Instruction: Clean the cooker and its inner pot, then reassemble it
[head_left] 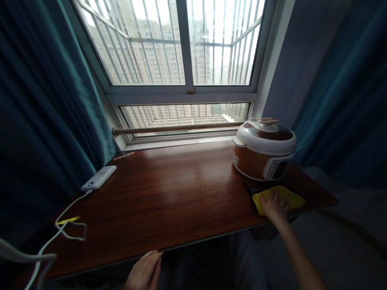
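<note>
At the right front of the wooden table (181, 193), my right hand (276, 210) presses on a yellow cloth (294, 198). The fingers are bent into the cloth, with the thumb out to the left; the cloth lies partly folded, with a dark edge along its far side. Just behind the cloth stands a white and brown electric pressure cooker (260, 155) with its lid on. My left hand (144, 272) rests at the table's front edge, left of the middle, fingers stretched out close together and holding nothing I can see.
A white power bank (99, 178) lies at the table's left side with a white cable (71, 205) plugged in. A yellow tie (68, 220) is on the cable. Behind the table are a window and a horizontal rail (178, 129). Blue curtains (60, 88) hang at both sides.
</note>
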Demonstrator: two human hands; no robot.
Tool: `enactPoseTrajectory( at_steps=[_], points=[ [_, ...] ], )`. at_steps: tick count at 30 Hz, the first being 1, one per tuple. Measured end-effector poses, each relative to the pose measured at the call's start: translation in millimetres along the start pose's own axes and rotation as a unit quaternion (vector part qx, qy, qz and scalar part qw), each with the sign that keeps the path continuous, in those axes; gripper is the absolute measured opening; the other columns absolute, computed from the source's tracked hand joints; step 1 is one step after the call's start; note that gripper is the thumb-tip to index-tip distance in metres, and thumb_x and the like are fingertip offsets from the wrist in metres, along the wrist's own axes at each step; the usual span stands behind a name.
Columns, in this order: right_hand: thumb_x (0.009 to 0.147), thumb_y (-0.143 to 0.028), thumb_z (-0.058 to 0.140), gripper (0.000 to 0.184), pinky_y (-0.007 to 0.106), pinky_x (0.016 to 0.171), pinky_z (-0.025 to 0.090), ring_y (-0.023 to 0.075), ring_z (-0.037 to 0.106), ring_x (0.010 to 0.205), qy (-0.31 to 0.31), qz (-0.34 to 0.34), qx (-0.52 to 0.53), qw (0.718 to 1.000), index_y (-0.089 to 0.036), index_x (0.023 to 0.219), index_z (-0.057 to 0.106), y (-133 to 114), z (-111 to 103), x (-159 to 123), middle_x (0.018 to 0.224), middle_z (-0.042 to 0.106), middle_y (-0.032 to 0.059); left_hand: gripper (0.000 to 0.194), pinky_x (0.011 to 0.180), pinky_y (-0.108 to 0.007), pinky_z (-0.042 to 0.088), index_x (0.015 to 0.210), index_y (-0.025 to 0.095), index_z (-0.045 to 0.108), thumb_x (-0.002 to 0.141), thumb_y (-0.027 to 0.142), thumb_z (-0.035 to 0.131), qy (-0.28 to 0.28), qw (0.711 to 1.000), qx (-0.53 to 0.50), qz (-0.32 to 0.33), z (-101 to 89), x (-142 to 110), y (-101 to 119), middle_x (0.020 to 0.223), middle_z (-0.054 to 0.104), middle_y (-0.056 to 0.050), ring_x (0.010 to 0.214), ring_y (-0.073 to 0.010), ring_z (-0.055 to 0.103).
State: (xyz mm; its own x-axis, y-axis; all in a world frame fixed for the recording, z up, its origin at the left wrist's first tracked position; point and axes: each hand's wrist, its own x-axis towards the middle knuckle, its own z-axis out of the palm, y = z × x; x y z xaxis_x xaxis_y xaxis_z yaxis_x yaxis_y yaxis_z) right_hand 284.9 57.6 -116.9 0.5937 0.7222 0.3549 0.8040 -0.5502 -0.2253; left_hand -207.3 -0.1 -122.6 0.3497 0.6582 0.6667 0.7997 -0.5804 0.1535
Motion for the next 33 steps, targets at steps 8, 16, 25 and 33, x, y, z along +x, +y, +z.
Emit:
enactPoseTrajectory(
  at_steps=[8, 16, 25, 33],
  points=[
    [0.083, -0.048, 0.044, 0.051, 0.040, 0.100, 0.036, 0.0230, 0.050, 0.116, -0.195, -0.197, 0.521, 0.808, -0.014, 0.119, 0.056, -150.1, -20.6, -19.8, 0.124, 0.055, 0.0129, 0.031, 0.095, -0.040, 0.042, 0.094, 0.016, 0.067, 0.082, 0.040, 0.051, -0.035, 0.814, -0.490, -0.311, 52.2, 138.4, 18.2, 0.103, 0.067, -0.009, 0.102, -0.0230, 0.059],
    [0.081, -0.058, 0.043, 0.064, 0.039, 0.106, 0.027, 0.0200, 0.036, 0.128, -0.248, -0.245, 0.660, 0.666, -0.018, 0.131, 0.045, -270.8, 11.5, -23.3, 0.138, 0.041, 0.0107, 0.053, 0.103, -0.041, 0.032, 0.124, 0.020, 0.051, 0.083, 0.052, 0.043, 0.012, 0.673, -0.662, -0.330, 132.5, 210.7, 16.4, 0.137, 0.043, -0.013, 0.124, -0.0248, 0.043],
    [0.079, -0.069, 0.032, 0.072, 0.039, 0.100, 0.034, 0.0221, 0.036, 0.129, -0.282, -0.201, 0.694, 0.631, -0.023, 0.135, 0.040, -270.8, 32.3, -26.0, 0.141, 0.036, 0.0090, 0.057, 0.107, -0.039, 0.026, 0.134, 0.027, 0.039, 0.083, 0.051, 0.047, -0.035, 0.622, -0.718, -0.311, 145.9, 203.7, 11.1, 0.148, 0.024, -0.007, 0.134, -0.0244, 0.026],
    [0.080, -0.065, 0.037, 0.063, 0.043, 0.099, 0.036, 0.0254, 0.049, 0.117, -0.394, -0.237, 0.697, 0.550, -0.022, 0.122, 0.056, -266.8, 22.7, -25.4, 0.124, 0.056, 0.0089, 0.050, 0.081, -0.040, 0.046, 0.116, 0.014, 0.056, 0.085, 0.051, 0.043, -0.093, 0.554, -0.757, -0.334, 133.0, 203.5, 12.8, 0.115, 0.059, -0.017, 0.101, -0.0281, 0.057]
  ],
)
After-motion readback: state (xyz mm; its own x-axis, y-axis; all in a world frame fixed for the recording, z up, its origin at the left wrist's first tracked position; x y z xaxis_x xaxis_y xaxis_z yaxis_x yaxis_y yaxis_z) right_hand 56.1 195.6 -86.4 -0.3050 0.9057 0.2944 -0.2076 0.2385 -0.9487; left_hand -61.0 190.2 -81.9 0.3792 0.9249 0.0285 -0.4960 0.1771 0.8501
